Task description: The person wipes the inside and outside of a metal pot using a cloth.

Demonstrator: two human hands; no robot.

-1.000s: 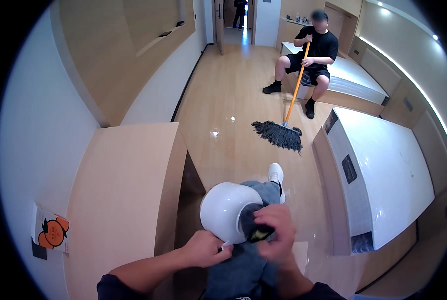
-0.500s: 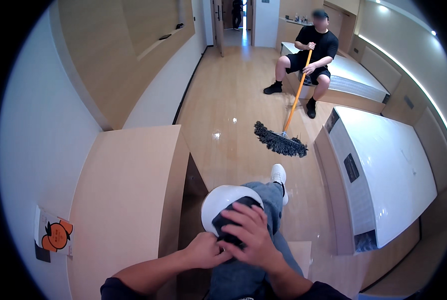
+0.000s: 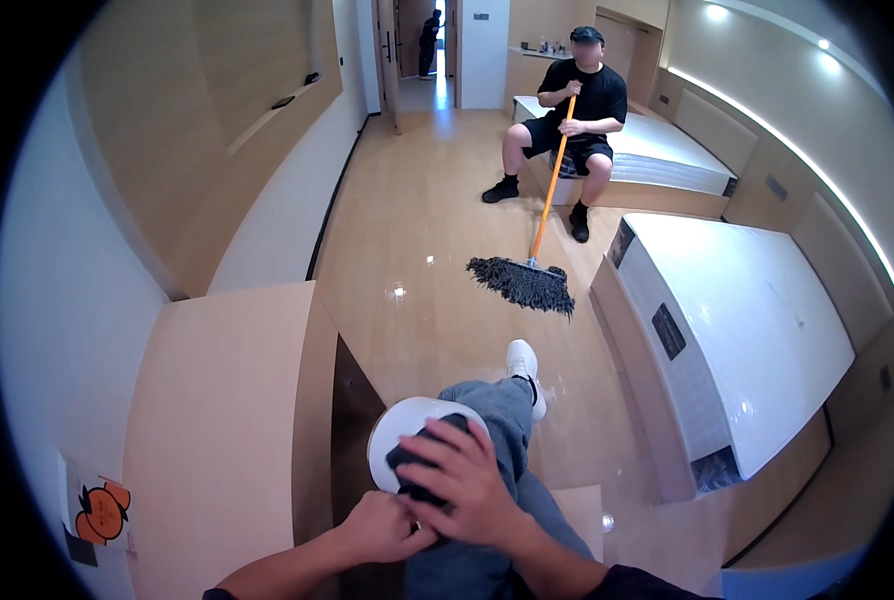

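Note:
A white, round, smooth-rimmed object (image 3: 387, 432) rests over my lap, against my jeans. A dark, rounded thing (image 3: 405, 458) lies on it, mostly covered by my fingers; its kind cannot be made out. My right hand (image 3: 457, 480) curves over the dark thing from above, fingers slightly apart and gripping it. Just below, my left hand (image 3: 379, 527) is closed at its lower edge, touching my right hand. What the left fingers pinch is hidden.
A wooden desk (image 3: 217, 400) stands close on my left, with an orange-printed packet (image 3: 102, 510) beside it. Ahead, a seated person (image 3: 587, 100) holds a mop (image 3: 527, 285) standing on the floor. A wrapped mattress on a bed (image 3: 747, 320) lies to the right.
The view has swung to the right, so the room appears farther left and slightly lower. Both hands stay together on the dark thing, with small finger shifts.

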